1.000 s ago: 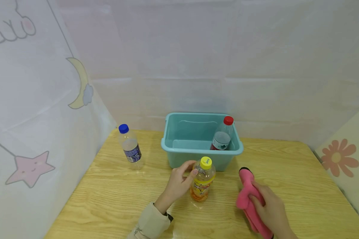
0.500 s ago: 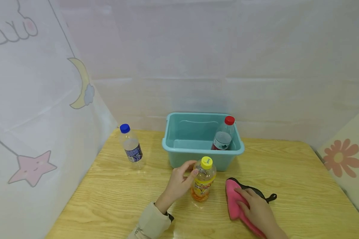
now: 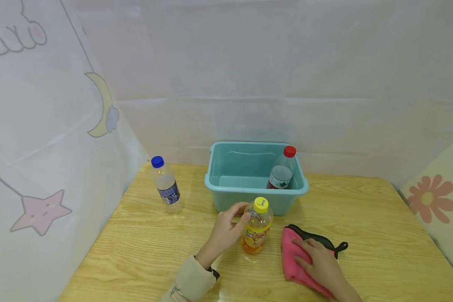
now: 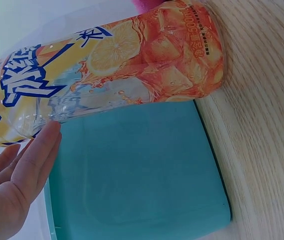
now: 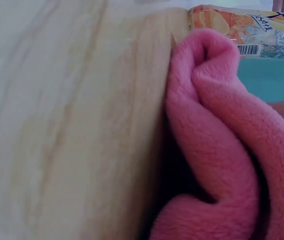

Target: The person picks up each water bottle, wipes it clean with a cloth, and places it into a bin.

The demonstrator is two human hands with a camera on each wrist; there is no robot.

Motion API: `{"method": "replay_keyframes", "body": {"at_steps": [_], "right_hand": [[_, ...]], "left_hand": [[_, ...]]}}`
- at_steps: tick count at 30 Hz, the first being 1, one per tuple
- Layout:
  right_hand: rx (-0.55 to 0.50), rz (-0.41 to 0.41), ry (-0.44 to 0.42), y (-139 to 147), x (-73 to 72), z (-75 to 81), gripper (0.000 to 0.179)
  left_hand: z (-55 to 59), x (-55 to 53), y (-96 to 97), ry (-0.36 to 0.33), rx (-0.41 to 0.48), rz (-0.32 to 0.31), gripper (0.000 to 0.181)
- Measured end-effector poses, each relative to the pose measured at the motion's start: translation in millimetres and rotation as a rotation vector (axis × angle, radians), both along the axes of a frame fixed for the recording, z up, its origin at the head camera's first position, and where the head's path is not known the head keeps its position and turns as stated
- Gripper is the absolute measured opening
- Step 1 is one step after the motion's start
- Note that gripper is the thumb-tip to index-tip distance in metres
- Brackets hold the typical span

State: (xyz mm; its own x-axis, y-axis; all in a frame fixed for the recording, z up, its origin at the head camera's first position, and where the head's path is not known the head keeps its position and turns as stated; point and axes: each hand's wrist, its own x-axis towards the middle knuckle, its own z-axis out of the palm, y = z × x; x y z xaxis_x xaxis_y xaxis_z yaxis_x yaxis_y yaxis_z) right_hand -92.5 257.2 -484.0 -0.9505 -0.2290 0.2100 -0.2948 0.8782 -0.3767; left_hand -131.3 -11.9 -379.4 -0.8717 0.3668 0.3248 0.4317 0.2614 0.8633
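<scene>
My left hand (image 3: 228, 230) holds a clear plastic bottle (image 3: 256, 235) by its upper part, thumb in front and fingers at its side. The bottle has a yellow cap and an orange-and-yellow drink label, and stands upright on the table. In the left wrist view its label (image 4: 132, 55) fills the top, with fingertips right at its side. To the right, my right hand (image 3: 321, 262) grips a folded pink cloth (image 3: 288, 253) with black edging and a black loop, lying close to the tabletop. In the right wrist view, the fluffy cloth (image 5: 221, 135) hides most of that hand.
A teal plastic bin (image 3: 249, 201) stands behind the held bottle. Inside, at its right end, leans a red-capped bottle (image 3: 281, 174). A blue-capped bottle (image 3: 167, 191) stands at the left of the wooden table (image 3: 136, 251). A printed curtain (image 3: 230, 75) hangs behind.
My right hand has brought the pink cloth left toward the yellow-capped bottle and lower, and the cloth has spread wider, showing its black side and loop. The left hand stays on the bottle.
</scene>
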Motion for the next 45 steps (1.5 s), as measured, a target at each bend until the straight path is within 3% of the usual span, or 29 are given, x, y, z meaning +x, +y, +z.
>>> {"method": "replay_keyframes", "body": {"at_steps": [3,8,15,26,30,37,45], "right_hand": [[-0.033,0.007,-0.002,0.3,-0.9,1.7,0.038],[-0.121,0.003,0.066,2.4,-4.4,9.1,0.034],[-0.32,-0.045,0.042,8.4,-15.1,25.2,0.029],[-0.43,-0.053,0.149,11.3,-38.9,45.8,0.046],[-0.496,-0.071,0.08,11.0,-46.7,52.5,0.052],[-0.66,-0.11,-0.121,12.0,-62.7,62.3,0.062],[-0.912,-0.105,-0.293,9.5,-80.5,66.4,0.069]], "left_hand": [[0.2,0.2,0.1,-0.004,-0.001,0.001,0.027],[0.0,0.0,0.4,-0.009,0.002,0.001,0.027],[0.0,-0.4,0.8,-0.017,0.002,0.002,0.027],[0.3,-0.7,-0.2,-0.011,0.004,0.002,0.027],[-3.6,-1.9,0.3,-0.014,-0.004,0.005,0.027],[-34.4,-15.7,1.3,0.014,-0.009,0.007,0.03],[-42.9,-18.2,-0.4,0.06,0.02,-0.02,0.033]]}}
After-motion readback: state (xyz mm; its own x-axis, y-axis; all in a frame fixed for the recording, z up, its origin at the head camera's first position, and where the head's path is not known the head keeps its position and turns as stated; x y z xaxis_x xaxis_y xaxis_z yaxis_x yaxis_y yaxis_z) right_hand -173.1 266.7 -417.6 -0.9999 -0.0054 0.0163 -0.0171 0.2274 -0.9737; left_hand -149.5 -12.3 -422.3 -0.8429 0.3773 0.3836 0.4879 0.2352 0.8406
